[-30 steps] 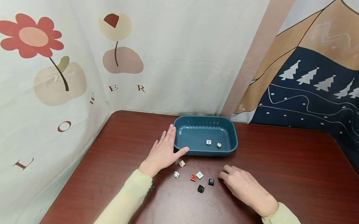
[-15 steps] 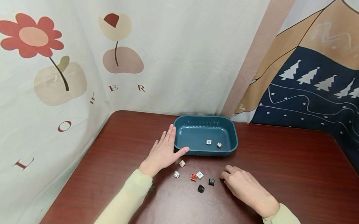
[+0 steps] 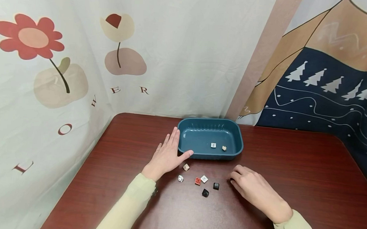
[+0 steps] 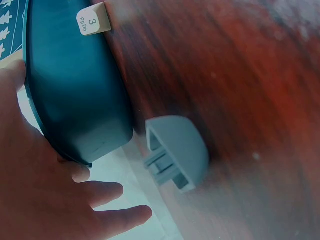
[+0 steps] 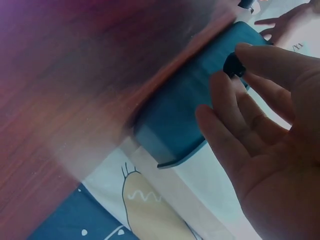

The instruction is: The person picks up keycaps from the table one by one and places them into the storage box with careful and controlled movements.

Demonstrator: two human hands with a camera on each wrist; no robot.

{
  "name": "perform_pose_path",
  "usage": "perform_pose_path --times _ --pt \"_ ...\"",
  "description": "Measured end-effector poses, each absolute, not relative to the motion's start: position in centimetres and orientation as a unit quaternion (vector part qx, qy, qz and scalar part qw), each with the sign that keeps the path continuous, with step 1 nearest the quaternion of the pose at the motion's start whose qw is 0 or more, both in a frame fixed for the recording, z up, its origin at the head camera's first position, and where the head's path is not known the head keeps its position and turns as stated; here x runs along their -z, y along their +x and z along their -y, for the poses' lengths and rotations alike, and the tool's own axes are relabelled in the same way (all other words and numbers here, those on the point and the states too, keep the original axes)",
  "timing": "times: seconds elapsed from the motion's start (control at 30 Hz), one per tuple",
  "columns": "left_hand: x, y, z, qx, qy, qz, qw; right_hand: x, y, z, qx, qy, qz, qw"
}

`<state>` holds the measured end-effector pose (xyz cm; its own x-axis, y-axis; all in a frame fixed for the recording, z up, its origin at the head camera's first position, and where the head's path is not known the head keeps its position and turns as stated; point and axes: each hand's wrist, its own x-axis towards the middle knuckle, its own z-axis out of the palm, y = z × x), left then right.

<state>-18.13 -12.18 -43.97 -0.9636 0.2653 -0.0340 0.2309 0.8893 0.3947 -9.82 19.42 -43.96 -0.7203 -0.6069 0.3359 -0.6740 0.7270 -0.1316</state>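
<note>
My left hand (image 3: 167,155) touches the left side of the dark teal plastic basin (image 3: 208,156) with its fingers straight. In the right wrist view, my right hand (image 5: 270,115) pinches a small black keycap (image 5: 233,66) between thumb and fingertips; the head view hides that keycap. Inside the basin lie a white keycap (image 3: 213,145) and a beige one. On the table in front are a red keycap (image 3: 197,181), a white keycap (image 3: 204,179) beside it, and two black keycaps, one (image 3: 216,186) nearest my right hand. A grey-looking keycap (image 4: 177,150) lies tipped over in the left wrist view.
The reddish-brown wooden table (image 3: 293,161) stretches to both sides of the basin. Behind it hang a white printed curtain (image 3: 186,59) and a navy one with trees (image 3: 321,101). A beige keycap (image 3: 186,167) marked 3 PgDn lies close to the basin's front.
My right hand has shifted slightly to the right, away from the loose keycaps. The left hand, the basin and the keycaps on the table have stayed in place.
</note>
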Motion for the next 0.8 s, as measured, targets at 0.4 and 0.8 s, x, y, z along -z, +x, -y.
perform_pose_path --times 0.4,0.8 --pt "44.0 -18.1 12.2 -0.198 0.126 -0.971 0.046 42.0 -10.4 -20.0 -0.145 0.341 0.911 0.181" --pt "44.1 -18.1 12.1 -0.199 0.126 -0.971 0.044 40.2 -11.5 -20.4 -0.181 0.326 0.892 0.256"
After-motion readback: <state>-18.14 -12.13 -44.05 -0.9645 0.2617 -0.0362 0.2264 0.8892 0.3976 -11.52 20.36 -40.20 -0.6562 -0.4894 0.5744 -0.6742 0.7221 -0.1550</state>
